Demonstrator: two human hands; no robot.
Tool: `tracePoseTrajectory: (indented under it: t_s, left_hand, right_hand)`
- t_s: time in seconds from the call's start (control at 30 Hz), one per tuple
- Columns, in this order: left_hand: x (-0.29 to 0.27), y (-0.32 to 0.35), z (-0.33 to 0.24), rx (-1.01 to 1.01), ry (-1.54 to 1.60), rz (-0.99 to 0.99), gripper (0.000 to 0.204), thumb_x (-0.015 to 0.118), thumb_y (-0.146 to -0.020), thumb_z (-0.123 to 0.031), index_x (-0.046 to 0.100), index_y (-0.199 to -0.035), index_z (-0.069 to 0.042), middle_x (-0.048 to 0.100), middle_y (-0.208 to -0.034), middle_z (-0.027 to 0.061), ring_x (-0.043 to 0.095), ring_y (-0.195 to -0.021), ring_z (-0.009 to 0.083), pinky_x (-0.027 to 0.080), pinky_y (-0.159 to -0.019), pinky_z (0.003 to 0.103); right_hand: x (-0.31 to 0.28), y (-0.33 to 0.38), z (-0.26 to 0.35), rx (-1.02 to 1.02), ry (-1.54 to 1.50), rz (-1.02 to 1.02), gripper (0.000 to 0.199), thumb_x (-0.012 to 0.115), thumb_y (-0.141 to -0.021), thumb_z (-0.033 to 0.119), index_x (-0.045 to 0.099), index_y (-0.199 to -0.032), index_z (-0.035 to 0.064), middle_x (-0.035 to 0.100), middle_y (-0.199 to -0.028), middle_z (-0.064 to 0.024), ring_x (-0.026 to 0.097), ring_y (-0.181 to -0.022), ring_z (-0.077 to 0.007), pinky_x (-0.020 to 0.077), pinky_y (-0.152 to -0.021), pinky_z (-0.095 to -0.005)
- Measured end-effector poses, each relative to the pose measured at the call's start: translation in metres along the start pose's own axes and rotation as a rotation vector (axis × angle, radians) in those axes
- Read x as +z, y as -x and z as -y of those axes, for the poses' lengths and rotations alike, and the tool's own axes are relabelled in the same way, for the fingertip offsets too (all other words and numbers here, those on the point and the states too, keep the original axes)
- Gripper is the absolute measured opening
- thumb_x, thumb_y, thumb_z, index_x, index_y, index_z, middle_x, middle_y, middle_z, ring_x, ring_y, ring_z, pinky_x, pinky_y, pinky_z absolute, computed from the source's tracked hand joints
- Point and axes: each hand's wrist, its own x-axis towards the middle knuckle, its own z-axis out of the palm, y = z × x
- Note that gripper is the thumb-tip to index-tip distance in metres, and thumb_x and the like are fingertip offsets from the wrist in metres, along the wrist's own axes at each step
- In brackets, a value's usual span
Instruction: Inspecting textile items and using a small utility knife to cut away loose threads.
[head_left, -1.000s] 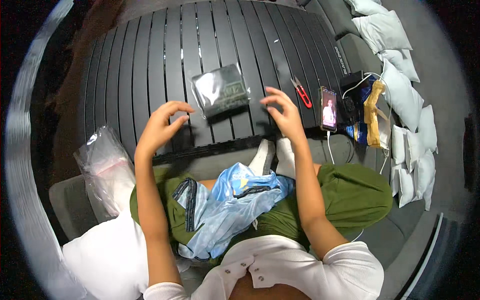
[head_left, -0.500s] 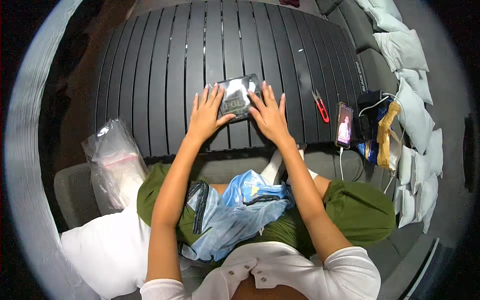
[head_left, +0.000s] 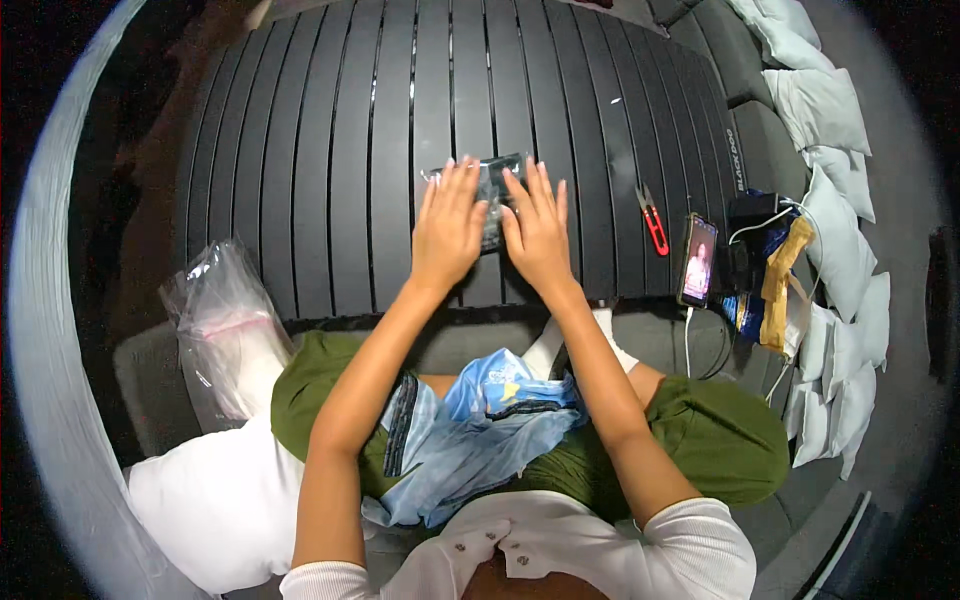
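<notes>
A flat dark item in a clear plastic bag (head_left: 491,190) lies on the black slatted table (head_left: 335,170) in front of me. My left hand (head_left: 447,238) rests flat over its left part, fingers stretched out and pointing away. Over the right part lies my right hand (head_left: 540,228), likewise flat with its fingers somewhat spread. Between the two hands a glossy strip of the bag shows; the rest is hidden under them. Neither hand grips the bag.
Red-handled thread snips (head_left: 653,222) and a lit phone (head_left: 697,262) on a cable are at the table's right side. Beyond them sit a blue-and-gold packet (head_left: 785,280) and white pillow-like packs (head_left: 825,120). Clear plastic bags (head_left: 225,300) stand at left; blue cloth (head_left: 460,435) covers my lap.
My left hand has slid right and inward onto the bag, covering more of it. Both hands are closer together. The view has shifted slightly.
</notes>
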Motion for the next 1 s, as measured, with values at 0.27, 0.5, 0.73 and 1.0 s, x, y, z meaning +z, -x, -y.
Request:
tracePoseTrajectory:
  t_s: [0.27,0.5,0.73,1.0]
  left_hand:
    - [0.011,0.013,0.003,-0.049,-0.274,0.131,0.046,0.044,-0.086,-0.025,0.04,-0.127,-0.005,0.038,-0.133,0.0144,0.031,-0.126,0.0251,0.023,-0.103,0.042]
    - [0.013,0.014,0.005,-0.038,-0.324,0.136,0.045,0.043,-0.087,-0.027,0.042,-0.126,-0.006,0.038,-0.133,0.0137,0.032,-0.126,0.0239,0.022,-0.103,0.043]
    - [-0.001,0.011,0.012,-0.132,0.007,0.055,0.042,0.04,-0.088,-0.017,0.039,-0.128,-0.003,0.036,-0.134,0.0165,0.028,-0.127,0.0288,0.02,-0.103,0.044]
    - [-0.032,-0.002,0.059,-0.315,0.015,-0.097,0.038,0.038,-0.089,-0.016,0.042,-0.124,-0.002,0.036,-0.133,0.0185,0.028,-0.127,0.0315,0.019,-0.104,0.042]
  right_hand:
    - [0.016,-0.014,0.002,0.096,0.127,0.153,0.045,0.042,-0.088,0.035,0.036,-0.132,0.0284,0.018,-0.141,-0.0221,0.02,-0.13,-0.0347,0.0095,-0.102,-0.0556]
    - [0.021,-0.011,-0.001,0.102,0.155,0.155,0.045,0.041,-0.088,0.038,0.035,-0.132,0.0313,0.018,-0.141,-0.0216,0.019,-0.13,-0.0347,0.0081,-0.102,-0.0564]
    - [0.005,0.0,0.007,-0.019,0.045,-0.083,0.045,0.048,-0.085,0.028,0.044,-0.125,0.0081,0.031,-0.135,-0.0209,0.026,-0.125,-0.0399,0.0127,-0.102,-0.0535]
    - [0.017,0.024,0.057,-0.066,0.129,0.231,0.055,0.051,-0.083,0.037,0.036,-0.132,0.0186,0.02,-0.139,-0.0214,0.019,-0.127,-0.0421,0.0121,-0.102,-0.0545]
